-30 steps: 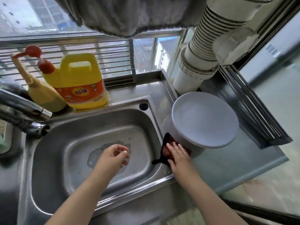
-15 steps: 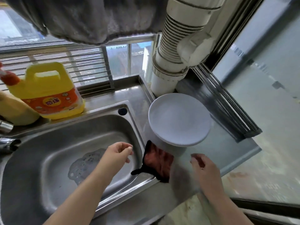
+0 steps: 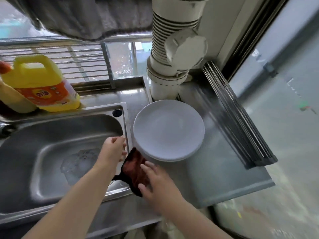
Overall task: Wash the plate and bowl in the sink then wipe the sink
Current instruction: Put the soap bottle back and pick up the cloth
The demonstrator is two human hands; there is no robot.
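My sink (image 3: 51, 138) stands drained, foam at its bottom; my left hand (image 3: 113, 150) hovers at its right rim, grip loosely curled, holding nothing; my right hand (image 3: 155, 178) lies flat-fingered on the cloth (image 3: 136, 168) beside the plate (image 3: 168, 130) on the bench; I judge wiping comes next: gather the cloth, carry it into the sink.
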